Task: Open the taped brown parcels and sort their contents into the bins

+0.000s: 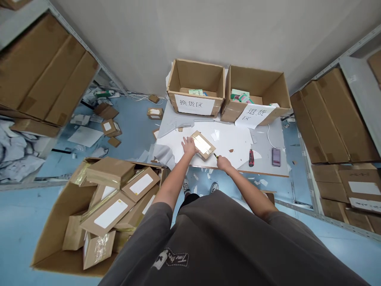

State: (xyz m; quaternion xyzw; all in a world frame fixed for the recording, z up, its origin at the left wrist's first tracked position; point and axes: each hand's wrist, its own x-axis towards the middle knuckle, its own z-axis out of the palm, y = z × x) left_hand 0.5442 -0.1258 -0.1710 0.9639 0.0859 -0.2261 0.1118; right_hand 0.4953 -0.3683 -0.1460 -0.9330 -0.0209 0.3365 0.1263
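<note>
A small brown cardboard box [203, 145] with a white label lies tilted on the white-covered table [178, 139]. My left hand [189, 146] rests on its left side with the fingers spread. In my right hand [223, 163], closed round its handle, is a yellow and black cutter [216, 156]. The cutter's tip points at the box's right corner; whether it touches the box cannot be made out. A red and black cutter [251, 158] lies farther right on the table.
Two open cartons with paper signs, left [195, 104] and right [253, 113], stand at the table's back. A phone [276, 157] lies at the right. A large carton [50, 238] of parcels stands lower left; shelves [345, 119] with boxes flank both sides.
</note>
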